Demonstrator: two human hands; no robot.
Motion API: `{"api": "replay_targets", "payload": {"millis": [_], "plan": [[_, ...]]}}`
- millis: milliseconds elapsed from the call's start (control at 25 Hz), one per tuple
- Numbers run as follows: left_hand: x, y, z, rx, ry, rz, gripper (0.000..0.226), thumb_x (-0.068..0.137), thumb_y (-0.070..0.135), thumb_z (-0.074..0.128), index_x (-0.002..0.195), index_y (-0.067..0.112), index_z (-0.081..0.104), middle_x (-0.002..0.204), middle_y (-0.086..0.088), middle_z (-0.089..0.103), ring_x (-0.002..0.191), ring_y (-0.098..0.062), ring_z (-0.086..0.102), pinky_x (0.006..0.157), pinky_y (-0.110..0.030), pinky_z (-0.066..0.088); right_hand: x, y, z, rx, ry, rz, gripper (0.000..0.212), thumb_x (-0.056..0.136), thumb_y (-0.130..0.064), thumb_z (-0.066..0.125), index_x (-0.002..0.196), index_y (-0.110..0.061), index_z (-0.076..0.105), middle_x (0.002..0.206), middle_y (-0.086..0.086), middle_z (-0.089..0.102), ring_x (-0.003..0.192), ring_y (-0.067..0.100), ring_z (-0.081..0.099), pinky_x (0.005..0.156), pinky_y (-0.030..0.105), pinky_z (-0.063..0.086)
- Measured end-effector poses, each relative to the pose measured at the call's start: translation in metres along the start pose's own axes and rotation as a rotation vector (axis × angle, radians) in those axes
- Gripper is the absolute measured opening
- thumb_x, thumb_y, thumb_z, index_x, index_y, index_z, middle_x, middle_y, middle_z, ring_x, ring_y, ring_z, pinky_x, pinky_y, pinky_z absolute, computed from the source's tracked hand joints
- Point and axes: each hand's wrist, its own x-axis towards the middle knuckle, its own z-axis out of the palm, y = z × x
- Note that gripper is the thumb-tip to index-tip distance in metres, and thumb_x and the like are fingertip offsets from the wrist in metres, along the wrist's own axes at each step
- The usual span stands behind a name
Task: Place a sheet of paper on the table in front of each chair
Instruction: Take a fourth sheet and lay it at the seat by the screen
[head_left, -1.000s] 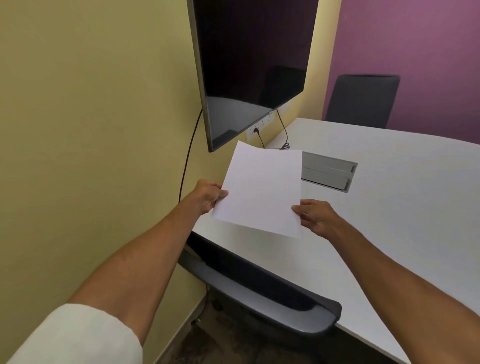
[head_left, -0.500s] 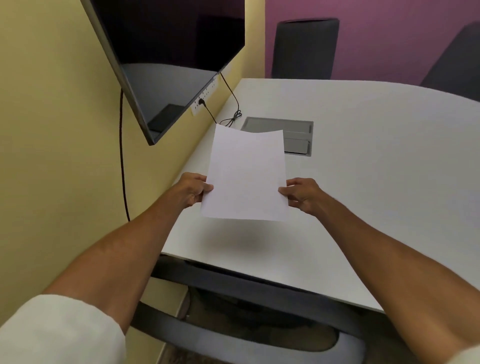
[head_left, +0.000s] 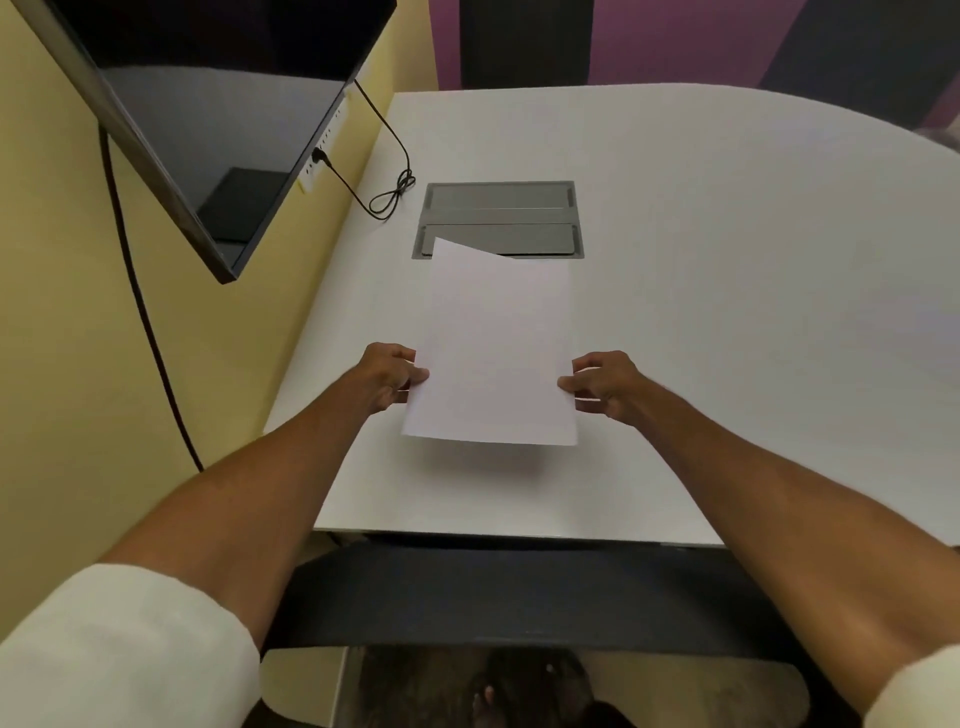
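A blank white sheet of paper (head_left: 493, 353) hangs a little above the white table (head_left: 727, 291), casting a shadow below its near edge. My left hand (head_left: 389, 374) pinches its left edge and my right hand (head_left: 602, 384) pinches its right edge. The dark back of a chair (head_left: 519, 597) is tucked under the table edge directly below the sheet. Another dark chair (head_left: 524, 41) stands at the far side, and a third (head_left: 857, 41) at the far right.
A grey cable hatch (head_left: 498, 208) is set into the table just beyond the sheet. A black looped cable (head_left: 389, 197) lies left of it. A dark wall screen (head_left: 208, 104) overhangs the table's left side on the yellow wall.
The view has swung to face the table squarely over the near chair. The sheet, held in both hands, has moved forward and lower over the table, near the hatch.
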Motion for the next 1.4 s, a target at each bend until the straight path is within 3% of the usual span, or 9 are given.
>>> {"api": "replay_targets", "payload": {"millis": [160, 360, 520, 640, 760, 840, 1000, 1080, 1400], "plan": [[0.03, -0.013, 0.007, 0.026, -0.015, -0.027, 0.017, 0.085, -0.014, 0.059, 0.094, 0.0, 0.06, 0.102, -0.018, 0.061, 0.068, -0.022, 0.06, 0.079, -0.042, 0.051, 0.017, 0.017, 0.007, -0.013, 0.018, 0.056, 0.024, 0.08, 0.011, 0.067, 0.073, -0.009, 0.054, 0.078, 0.009, 0.062, 0.065, 0.02, 0.062, 0.056, 0.028, 0.049], [0.072, -0.039, 0.022, 0.033, -0.005, -0.089, 0.019, 0.085, -0.014, 0.059, 0.09, 0.004, 0.058, 0.1, -0.018, 0.061, 0.068, -0.024, 0.06, 0.068, -0.037, 0.053, 0.055, 0.043, 0.01, -0.03, 0.047, 0.135, 0.026, 0.079, 0.012, 0.067, 0.073, -0.009, 0.053, 0.081, 0.01, 0.062, 0.066, 0.021, 0.061, 0.058, 0.03, 0.051], [0.1, -0.064, 0.034, 0.037, 0.025, -0.13, 0.028, 0.083, -0.014, 0.061, 0.102, 0.006, 0.058, 0.103, -0.016, 0.062, 0.087, -0.027, 0.06, 0.063, -0.031, 0.051, 0.08, 0.064, 0.017, -0.054, 0.092, 0.17, 0.027, 0.078, 0.013, 0.068, 0.069, -0.01, 0.054, 0.081, 0.012, 0.061, 0.067, 0.023, 0.06, 0.055, 0.027, 0.049], [0.117, -0.079, 0.042, 0.038, 0.046, -0.133, 0.033, 0.081, -0.013, 0.064, 0.112, -0.002, 0.061, 0.11, -0.02, 0.065, 0.09, -0.027, 0.061, 0.076, -0.036, 0.055, 0.095, 0.078, 0.019, -0.081, 0.121, 0.159, 0.025, 0.077, 0.012, 0.069, 0.071, -0.008, 0.055, 0.083, 0.013, 0.06, 0.068, 0.027, 0.06, 0.058, 0.029, 0.053], [0.124, -0.09, 0.047, 0.069, 0.076, -0.14, 0.034, 0.078, -0.011, 0.068, 0.111, -0.003, 0.063, 0.116, -0.022, 0.066, 0.092, -0.028, 0.063, 0.094, -0.043, 0.053, 0.101, 0.092, 0.021, -0.095, 0.134, 0.171, 0.024, 0.076, 0.012, 0.07, 0.074, -0.008, 0.056, 0.095, 0.018, 0.061, 0.082, 0.03, 0.062, 0.083, 0.044, 0.057], [0.129, -0.093, 0.049, 0.082, 0.093, -0.143, 0.033, 0.077, -0.011, 0.07, 0.108, -0.003, 0.065, 0.115, -0.023, 0.067, 0.092, -0.028, 0.062, 0.096, -0.046, 0.052, 0.107, 0.096, 0.022, -0.137, 0.144, 0.157, 0.026, 0.075, 0.01, 0.071, 0.071, -0.01, 0.056, 0.093, 0.017, 0.062, 0.081, 0.029, 0.061, 0.086, 0.044, 0.056], [0.13, -0.099, 0.047, 0.163, 0.13, -0.132, 0.021, 0.071, -0.009, 0.075, 0.078, 0.008, 0.065, 0.093, -0.016, 0.067, 0.08, -0.026, 0.06, 0.07, -0.033, 0.055, 0.109, 0.1, 0.023, -0.242, 0.158, 0.143, 0.026, 0.073, 0.006, 0.073, 0.068, -0.014, 0.058, 0.08, 0.012, 0.062, 0.07, 0.027, 0.058, 0.073, 0.041, 0.057], [0.131, -0.102, 0.046, 0.201, 0.151, -0.132, 0.027, 0.069, -0.007, 0.077, 0.067, 0.014, 0.06, 0.079, -0.008, 0.063, 0.07, -0.024, 0.058, 0.061, -0.028, 0.05, 0.109, 0.101, 0.024, -0.271, 0.181, 0.13, 0.027, 0.072, 0.005, 0.073, 0.066, -0.016, 0.057, 0.07, 0.007, 0.06, 0.065, 0.026, 0.057, 0.065, 0.039, 0.057], [0.132, -0.109, 0.045, 0.227, 0.171, -0.127, 0.033, 0.065, -0.009, 0.077, 0.064, 0.015, 0.054, 0.06, -0.004, 0.054, 0.043, -0.017, 0.045, 0.044, -0.02, 0.038, 0.106, 0.104, 0.032, -0.282, 0.244, 0.125, 0.025, 0.069, 0.001, 0.075, 0.074, -0.015, 0.056, 0.068, 0.001, 0.054, 0.053, 0.019, 0.051, 0.048, 0.028, 0.05]]}}
